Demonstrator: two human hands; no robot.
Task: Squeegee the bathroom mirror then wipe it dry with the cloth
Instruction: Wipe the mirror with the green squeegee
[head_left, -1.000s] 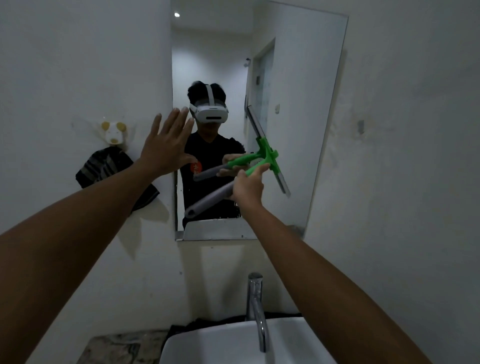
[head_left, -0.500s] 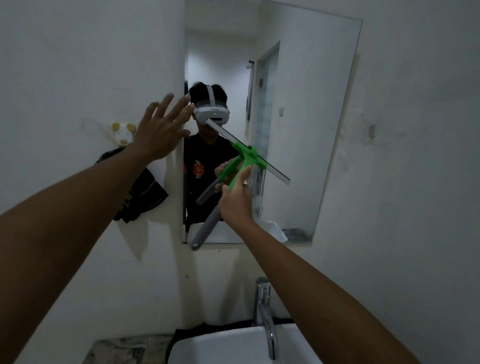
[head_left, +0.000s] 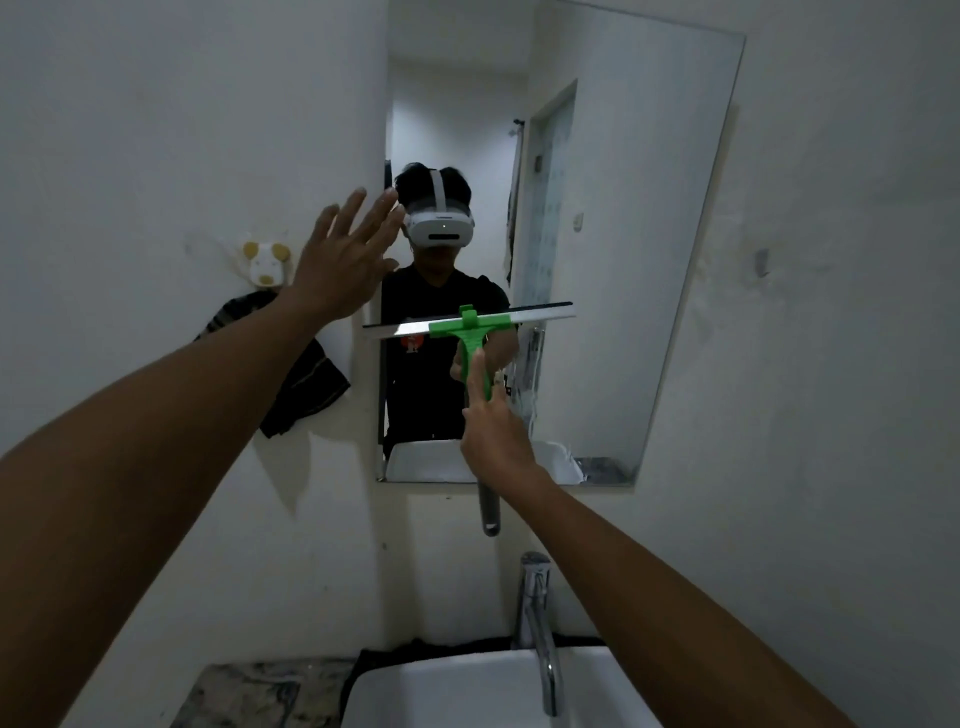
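Note:
A frameless mirror (head_left: 623, 260) hangs on the white wall above the sink. My right hand (head_left: 493, 431) grips the green squeegee (head_left: 470, 332) by its handle, with the blade level across the mirror's lower left part and the grey handle end hanging below my hand. My left hand (head_left: 343, 260) is flat with fingers spread, at the mirror's left edge on the wall. A dark striped cloth (head_left: 306, 379) hangs from a hook on the wall left of the mirror.
A white basin (head_left: 441, 691) with a chrome tap (head_left: 540, 623) sits below the mirror. A marbled counter (head_left: 249, 696) lies left of it. A small animal-shaped hook (head_left: 266, 262) holds the cloth. The mirror reflects a person with a headset.
The squeegee blade has turned from a steep slant to level and has come lower on the mirror. My left hand stays spread at the mirror's left edge. The view shifted slightly.

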